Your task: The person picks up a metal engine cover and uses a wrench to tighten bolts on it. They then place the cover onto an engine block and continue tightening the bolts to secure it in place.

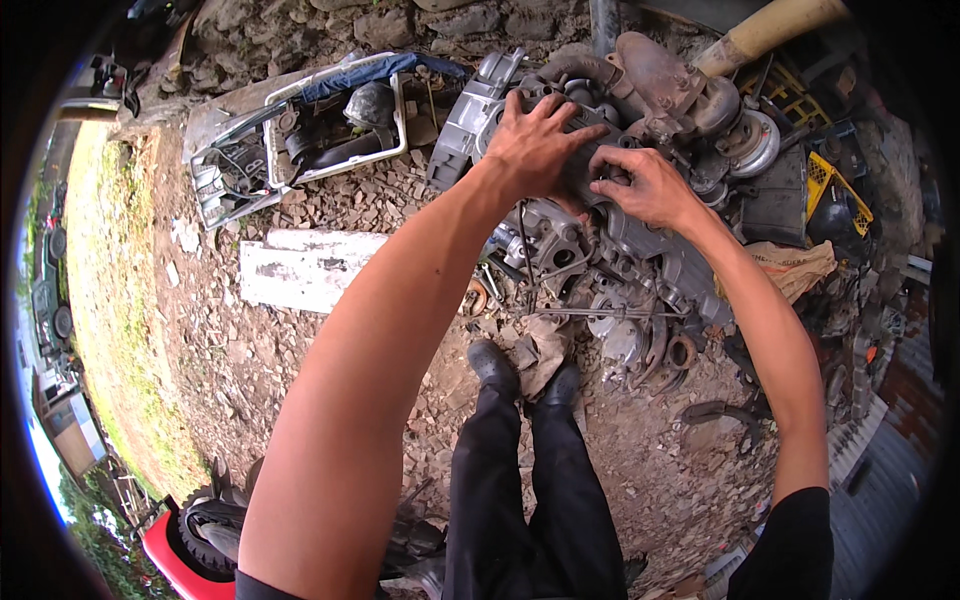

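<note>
A greasy grey engine [640, 235] fills the upper middle, in front of my feet. My left hand [540, 145] lies over its top with the fingers spread, and what is under the palm is hidden. Just right of it, my right hand [645, 187] is closed, fingers curled toward the thumb above the engine casing. Whatever it pinches, if anything, cannot be made out. A rusty brown housing [665, 80] and a round metal pulley [750, 143] sit beyond my right hand. Next to my left hand is a ribbed aluminium casing [470, 125].
Loose metal parts [620, 335] and a wrench [493, 285] lie near my shoes [495, 365]. Left stands a white-rimmed bin [400, 125] of parts, with a whitish board [300, 268] on the gravel. Yellow crates [838, 190] are at the right; a stone wall [385, 28] runs behind.
</note>
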Tool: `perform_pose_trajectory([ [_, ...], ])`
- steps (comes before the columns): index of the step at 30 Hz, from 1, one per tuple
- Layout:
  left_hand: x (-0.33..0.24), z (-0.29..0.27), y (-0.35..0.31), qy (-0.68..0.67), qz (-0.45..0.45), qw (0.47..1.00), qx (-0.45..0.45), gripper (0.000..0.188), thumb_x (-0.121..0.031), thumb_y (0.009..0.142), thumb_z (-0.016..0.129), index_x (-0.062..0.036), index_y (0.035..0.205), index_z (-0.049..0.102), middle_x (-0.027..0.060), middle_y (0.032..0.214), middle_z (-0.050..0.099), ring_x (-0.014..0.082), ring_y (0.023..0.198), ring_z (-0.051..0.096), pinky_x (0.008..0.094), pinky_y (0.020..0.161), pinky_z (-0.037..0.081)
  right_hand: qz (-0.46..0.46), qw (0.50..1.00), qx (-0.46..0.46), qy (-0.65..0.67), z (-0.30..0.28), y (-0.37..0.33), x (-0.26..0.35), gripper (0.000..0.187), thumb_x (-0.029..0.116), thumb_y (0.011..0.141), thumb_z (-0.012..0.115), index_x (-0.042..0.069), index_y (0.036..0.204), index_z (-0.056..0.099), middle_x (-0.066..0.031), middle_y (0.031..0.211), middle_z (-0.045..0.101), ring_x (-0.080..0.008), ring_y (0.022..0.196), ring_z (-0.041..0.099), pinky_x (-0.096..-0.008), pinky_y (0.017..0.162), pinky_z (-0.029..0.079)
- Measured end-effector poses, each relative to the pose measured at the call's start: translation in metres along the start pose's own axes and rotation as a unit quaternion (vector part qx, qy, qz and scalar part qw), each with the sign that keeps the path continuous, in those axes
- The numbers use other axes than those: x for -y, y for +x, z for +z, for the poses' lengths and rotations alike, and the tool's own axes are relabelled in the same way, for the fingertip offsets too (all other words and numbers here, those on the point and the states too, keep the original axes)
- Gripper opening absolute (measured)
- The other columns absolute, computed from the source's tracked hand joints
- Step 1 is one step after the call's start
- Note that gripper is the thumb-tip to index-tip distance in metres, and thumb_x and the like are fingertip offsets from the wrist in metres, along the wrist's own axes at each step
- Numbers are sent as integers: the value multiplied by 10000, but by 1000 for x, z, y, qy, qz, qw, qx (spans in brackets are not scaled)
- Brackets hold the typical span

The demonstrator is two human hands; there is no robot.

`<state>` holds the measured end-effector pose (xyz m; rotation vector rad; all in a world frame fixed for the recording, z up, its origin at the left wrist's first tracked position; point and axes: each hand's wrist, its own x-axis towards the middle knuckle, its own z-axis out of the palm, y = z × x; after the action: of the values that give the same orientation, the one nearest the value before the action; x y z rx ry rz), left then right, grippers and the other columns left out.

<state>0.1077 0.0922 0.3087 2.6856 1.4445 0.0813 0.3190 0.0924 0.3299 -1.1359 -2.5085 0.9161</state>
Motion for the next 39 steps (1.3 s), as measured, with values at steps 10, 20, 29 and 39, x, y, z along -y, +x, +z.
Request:
perform_pose_trajectory([
  [10,-3,-7,-2,-17,-18,1000,7,1268,-782,420,829,-377,1529,366,110,1477,440,315,1433,358,709,1113,241,34,978,-197,-57,-20,-21,-46,216,200,904,682,16,1000,621,-163,969,670,-370,899,657,-452,823,517],
  [20,-9,-13,0,16,-53,997,47,1310,-834,404,808,-390,1540,332,150,1534,404,352,1458,321,705,1121,228,73,932,-152,-321,-22,-123,-48,183,233,948,643,66,916,576,-113,874,578,-324,835,643,-472,623,553],
  [29,-9,-14,3,12,-44,997,60,1338,-836,388,808,-398,1546,303,147,1506,416,352,1450,328,719,1120,233,171,895,6,-412,22,-155,-2,455,459,962,593,4,959,591,-123,868,618,-272,807,677,-374,606,588],
  [39,-6,-6,-1,14,-43,998,35,1329,-820,398,813,-395,1548,301,132,1521,401,347,1453,324,723,1110,242,296,940,51,-164,53,-137,56,344,216,930,664,-110,981,567,-319,821,664,-460,788,692,-532,693,554],
])
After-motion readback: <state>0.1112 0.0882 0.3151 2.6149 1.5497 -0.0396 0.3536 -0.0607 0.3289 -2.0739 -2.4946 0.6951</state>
